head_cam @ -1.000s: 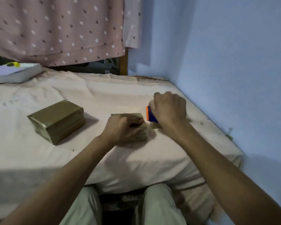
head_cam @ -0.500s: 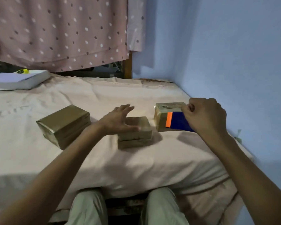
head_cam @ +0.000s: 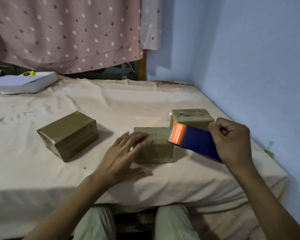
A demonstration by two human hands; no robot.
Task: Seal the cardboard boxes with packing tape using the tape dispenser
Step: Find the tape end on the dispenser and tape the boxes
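Three small brown cardboard boxes lie on the bed. The middle box point(head_cam: 160, 146) sits in front of me, and my left hand point(head_cam: 123, 156) is spread over its left end with straight fingers. My right hand point(head_cam: 232, 141) grips a blue tape dispenser point(head_cam: 196, 142) with an orange front, held just right of and above the middle box. A right box point(head_cam: 190, 116), with tape strips on top, stands behind the dispenser. A left box point(head_cam: 68, 134), wrapped in brown tape, lies apart at the left.
The bed sheet point(head_cam: 111, 104) is pale pink. Its front edge runs above my knees. A blue wall point(head_cam: 249, 66) is close on the right. A white book point(head_cam: 26, 82) with a yellow item on it lies at the far left. A dotted curtain point(head_cam: 68, 32) hangs behind.
My right hand has drawn the dispenser away from the boxes to the right, uncovering the right box. My left hand has opened from curled on the middle box to flat, spread fingers.
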